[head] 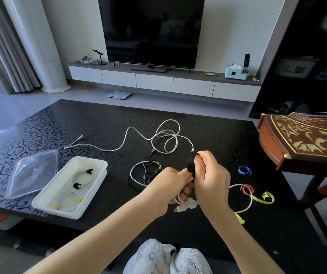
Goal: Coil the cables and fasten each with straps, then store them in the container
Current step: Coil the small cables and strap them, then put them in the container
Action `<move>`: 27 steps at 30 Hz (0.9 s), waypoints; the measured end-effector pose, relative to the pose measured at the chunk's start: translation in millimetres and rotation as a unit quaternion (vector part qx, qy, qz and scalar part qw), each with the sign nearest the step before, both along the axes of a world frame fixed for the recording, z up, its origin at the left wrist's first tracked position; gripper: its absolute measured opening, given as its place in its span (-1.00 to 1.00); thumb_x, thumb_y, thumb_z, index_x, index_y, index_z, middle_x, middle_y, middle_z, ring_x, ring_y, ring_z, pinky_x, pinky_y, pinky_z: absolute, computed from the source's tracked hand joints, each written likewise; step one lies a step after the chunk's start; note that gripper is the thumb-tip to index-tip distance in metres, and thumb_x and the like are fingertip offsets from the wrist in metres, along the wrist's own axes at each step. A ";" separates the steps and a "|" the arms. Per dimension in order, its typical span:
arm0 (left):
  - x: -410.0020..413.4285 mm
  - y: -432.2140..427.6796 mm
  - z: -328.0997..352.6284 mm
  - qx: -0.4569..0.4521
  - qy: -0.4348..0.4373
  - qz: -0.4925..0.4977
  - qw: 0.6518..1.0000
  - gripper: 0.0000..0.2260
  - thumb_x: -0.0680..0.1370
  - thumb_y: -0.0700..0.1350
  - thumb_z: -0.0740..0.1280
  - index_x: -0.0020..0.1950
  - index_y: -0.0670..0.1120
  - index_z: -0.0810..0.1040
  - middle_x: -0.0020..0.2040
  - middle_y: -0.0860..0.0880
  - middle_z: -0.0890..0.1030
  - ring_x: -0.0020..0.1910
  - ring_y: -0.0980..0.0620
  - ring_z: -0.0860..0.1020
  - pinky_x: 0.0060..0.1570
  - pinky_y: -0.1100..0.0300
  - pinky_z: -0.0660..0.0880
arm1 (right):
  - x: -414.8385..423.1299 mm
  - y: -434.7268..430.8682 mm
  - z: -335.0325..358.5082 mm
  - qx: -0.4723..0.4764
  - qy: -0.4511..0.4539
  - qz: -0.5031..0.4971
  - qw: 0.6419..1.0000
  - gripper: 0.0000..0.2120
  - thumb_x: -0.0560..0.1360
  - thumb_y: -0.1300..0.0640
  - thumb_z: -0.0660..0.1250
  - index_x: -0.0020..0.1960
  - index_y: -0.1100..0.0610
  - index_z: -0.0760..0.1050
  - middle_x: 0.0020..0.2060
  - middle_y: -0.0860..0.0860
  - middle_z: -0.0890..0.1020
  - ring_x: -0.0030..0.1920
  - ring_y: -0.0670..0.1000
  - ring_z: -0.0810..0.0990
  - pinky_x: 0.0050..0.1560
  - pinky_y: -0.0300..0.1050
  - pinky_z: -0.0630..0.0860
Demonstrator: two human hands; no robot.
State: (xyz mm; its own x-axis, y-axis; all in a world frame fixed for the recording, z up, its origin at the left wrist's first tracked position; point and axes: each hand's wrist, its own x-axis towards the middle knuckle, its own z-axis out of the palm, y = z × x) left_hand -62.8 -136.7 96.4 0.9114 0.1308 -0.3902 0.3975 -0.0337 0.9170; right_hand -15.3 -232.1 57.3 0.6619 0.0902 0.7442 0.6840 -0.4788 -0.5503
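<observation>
R hand (212, 180), black strap (191, 165) upright

one white container (88, 158), one clear lid (34, 173), one blue strap (244, 171), one red strap (245, 190), two black-tied coils (89, 171) in the container.

We hold a black strap (190, 165) against a coiled white cable (184, 202) above the worktop (99, 125).
Our left hand (166, 186) grips the coil and our right hand (210, 180) pinches the strap. Left sits the white container (91, 160) with strapped coils inside, and right lie blue (244, 171), red (247, 189) and yellow straps (263, 198).
</observation>
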 end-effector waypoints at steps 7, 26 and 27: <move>-12.6 -0.6 -7.9 0.181 -0.213 -0.049 0.959 -0.80 0.60 -0.04 0.23 -0.17 -0.04 0.56 -0.20 -0.13 0.59 -0.26 0.00 0.52 -0.19 0.11 0.46 | 4.0 -8.8 4.3 0.023 0.116 0.019 0.993 -0.77 0.58 0.16 0.21 -0.25 0.11 0.46 -0.48 -0.07 0.45 -0.45 -0.05 0.44 -0.41 -0.08 0.42; 1.4 15.5 3.2 -0.199 -0.008 0.012 0.980 -0.62 0.53 -0.22 0.23 -0.52 -0.11 0.44 -0.50 0.03 0.18 -0.46 0.11 0.08 -0.45 0.28 0.12 | -18.9 -40.5 7.6 -0.118 -0.042 0.131 0.983 -0.77 0.48 0.24 0.23 0.03 0.21 0.63 -0.03 -0.02 0.56 0.01 -0.05 0.52 0.04 -0.34 0.43; 1.1 16.0 4.0 -0.203 -0.015 0.003 0.979 -0.66 0.52 -0.21 0.23 -0.47 -0.11 0.42 -0.48 0.03 0.17 -0.45 0.10 0.08 -0.43 0.27 0.14 | -18.8 -42.0 7.1 -0.119 -0.041 0.140 0.982 -0.76 0.50 0.23 0.23 0.06 0.21 0.62 0.02 -0.02 0.54 0.02 -0.04 0.53 0.03 -0.31 0.46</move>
